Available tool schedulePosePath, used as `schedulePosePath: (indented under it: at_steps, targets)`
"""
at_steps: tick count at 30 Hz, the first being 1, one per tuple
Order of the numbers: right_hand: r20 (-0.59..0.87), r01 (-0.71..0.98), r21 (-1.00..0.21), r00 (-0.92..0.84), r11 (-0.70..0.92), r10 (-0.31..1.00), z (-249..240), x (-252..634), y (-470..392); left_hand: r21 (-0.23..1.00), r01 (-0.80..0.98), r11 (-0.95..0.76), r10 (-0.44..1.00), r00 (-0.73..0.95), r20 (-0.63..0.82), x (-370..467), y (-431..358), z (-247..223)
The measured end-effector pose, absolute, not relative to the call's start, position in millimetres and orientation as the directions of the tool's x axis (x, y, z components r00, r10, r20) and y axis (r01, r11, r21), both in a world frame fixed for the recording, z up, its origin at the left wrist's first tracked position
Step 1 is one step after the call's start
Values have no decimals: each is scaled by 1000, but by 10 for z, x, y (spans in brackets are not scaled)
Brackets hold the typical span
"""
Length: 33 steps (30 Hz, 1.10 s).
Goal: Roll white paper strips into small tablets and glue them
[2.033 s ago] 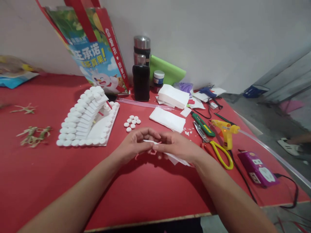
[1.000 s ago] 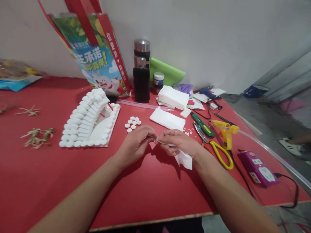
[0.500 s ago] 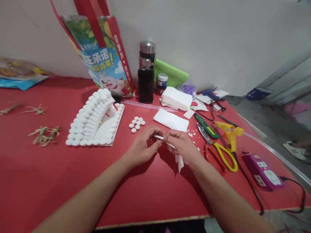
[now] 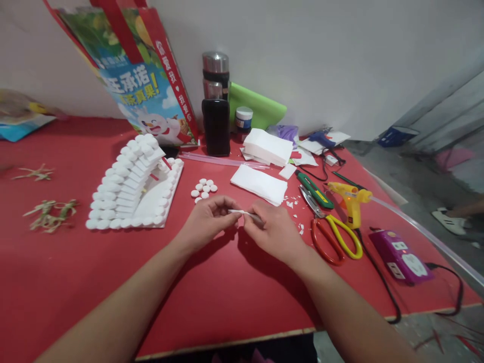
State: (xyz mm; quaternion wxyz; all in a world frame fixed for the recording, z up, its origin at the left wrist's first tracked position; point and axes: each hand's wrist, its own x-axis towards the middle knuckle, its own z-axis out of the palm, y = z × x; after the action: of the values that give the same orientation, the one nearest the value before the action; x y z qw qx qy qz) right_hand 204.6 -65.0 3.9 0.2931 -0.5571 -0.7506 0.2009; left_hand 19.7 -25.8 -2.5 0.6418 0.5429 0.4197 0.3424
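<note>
Between the fingertips of my left hand [image 4: 206, 224] and my right hand [image 4: 274, 229] runs a thin, twisted strip of white tissue [image 4: 237, 211]. Both hands pinch it just above the table, close together. The right fingers hide part of the strip. Just beyond my left hand lies a cluster of small white round pieces [image 4: 204, 186]. Farther left stands a white stair-like model [image 4: 130, 189] lined with similar round pieces. A folded white tissue [image 4: 259, 184] lies flat beyond my hands, with a thicker stack of tissues [image 4: 267, 146] behind it.
Right of my hands lie scissors [image 4: 336, 242] with red and yellow handles, a green utility knife [image 4: 314, 189], a yellow glue gun [image 4: 350, 199] and a purple power box [image 4: 401, 257] with cords. A phone [image 4: 216, 127], a flask [image 4: 216, 68] and a bag [image 4: 136, 85] stand behind. Straw figures [image 4: 51, 214] lie left.
The loose tissue end that hung below my right hand no longer shows. My hands have rotated about the strip, which now looks thinner between the fingertips. The whole view has shifted slightly.
</note>
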Motion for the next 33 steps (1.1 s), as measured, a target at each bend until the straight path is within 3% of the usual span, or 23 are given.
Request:
schedulePosePath:
  at_steps: [5,8,11,18,21,24,26,28,30,33]
  targets:
    - [227,764,-535,-282,361,932,32,2044,-679,988,80,130,904,399,-151,204,-272,-9]
    - [193,756,-573,-252,318,948,36,2034,-677,976,184,-118,917,398,36,204,-270,-5]
    - [117,691,-694,-170,203,979,44,2020,-656,834,338,-436,852,454,261,201,-273,-19]
    - [-136,247,-963,-120,-103,983,15,2000,-601,611,368,-701,696,538,476,179,-287,-63]
    - [-245,-14,-968,-183,-252,952,16,2003,-576,536,345,-771,623,584,521,177,-297,-68]
    - [-378,-129,-903,-216,-410,900,29,2008,-549,498,326,-804,583,598,550,194,-316,-79]
    - [-405,-122,-892,-209,-435,890,36,2010,-543,550,310,-776,609,593,526,213,-325,-84]
    - [-323,-34,-942,-168,-333,932,44,2015,-559,690,279,-668,699,552,454,234,-327,-81]
    - [-113,188,-978,-102,-93,988,51,2025,-594,881,173,-440,816,486,313,251,-323,-74]
    - [282,535,-786,-138,311,949,42,2050,-649,996,-71,54,872,489,-13,255,-308,-75]
